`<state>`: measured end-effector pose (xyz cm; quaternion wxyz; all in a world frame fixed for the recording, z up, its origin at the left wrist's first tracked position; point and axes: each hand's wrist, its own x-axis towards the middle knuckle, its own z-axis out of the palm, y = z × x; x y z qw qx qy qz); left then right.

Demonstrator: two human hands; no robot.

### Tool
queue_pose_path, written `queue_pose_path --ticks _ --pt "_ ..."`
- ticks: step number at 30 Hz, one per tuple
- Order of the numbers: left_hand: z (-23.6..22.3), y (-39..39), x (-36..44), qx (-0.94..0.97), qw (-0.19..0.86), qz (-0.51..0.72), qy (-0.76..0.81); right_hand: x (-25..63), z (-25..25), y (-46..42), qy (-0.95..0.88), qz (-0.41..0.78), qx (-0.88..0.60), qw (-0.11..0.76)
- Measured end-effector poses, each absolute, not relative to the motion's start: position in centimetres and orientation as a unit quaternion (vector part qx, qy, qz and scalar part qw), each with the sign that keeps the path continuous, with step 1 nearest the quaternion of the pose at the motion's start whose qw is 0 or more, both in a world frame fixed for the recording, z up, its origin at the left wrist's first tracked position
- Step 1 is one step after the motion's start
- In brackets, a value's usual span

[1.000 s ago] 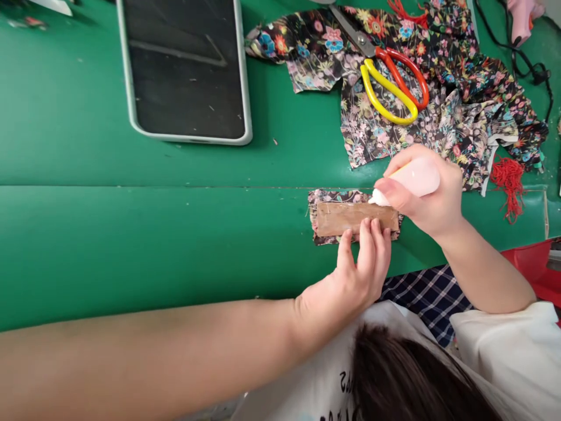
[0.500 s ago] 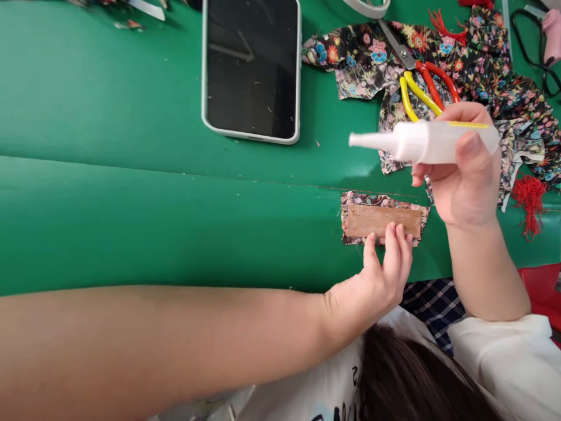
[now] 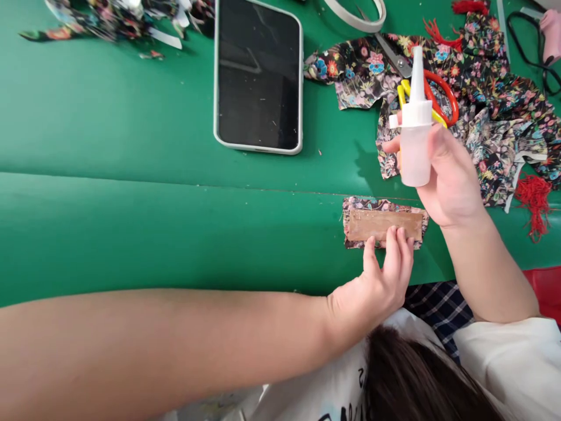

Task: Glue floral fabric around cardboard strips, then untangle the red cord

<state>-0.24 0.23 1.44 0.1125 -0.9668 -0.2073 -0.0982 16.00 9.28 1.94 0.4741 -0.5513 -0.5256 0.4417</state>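
A brown cardboard strip [image 3: 385,224] lies on a small floral fabric piece [image 3: 350,206] on the green table [image 3: 175,222]. My left hand [image 3: 379,280] rests with its fingers stretched flat, the tips pressing the strip's near edge. My right hand [image 3: 451,175] is closed round a white glue bottle [image 3: 414,140], held upright above the table with its nozzle pointing away from me.
A phone [image 3: 258,76] lies face up at the back. Floral fabric scraps [image 3: 495,111] with red-and-yellow scissors [image 3: 432,96] lie at the back right, beside red tassels [image 3: 532,202]. More scraps [image 3: 109,17] sit at the back left. A black cable [image 3: 528,44] runs at the far right.
My right hand lifted the glue bottle off the strip, swung it level, then turned it upright. My left hand stayed on the strip.
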Motion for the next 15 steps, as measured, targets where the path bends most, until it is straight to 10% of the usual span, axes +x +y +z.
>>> queue_pose_path --ticks 15 --pt "1.3 0.5 -0.4 -0.965 0.154 -0.105 -0.186 16.5 4.0 7.8 -0.585 0.410 -0.537 0.449"
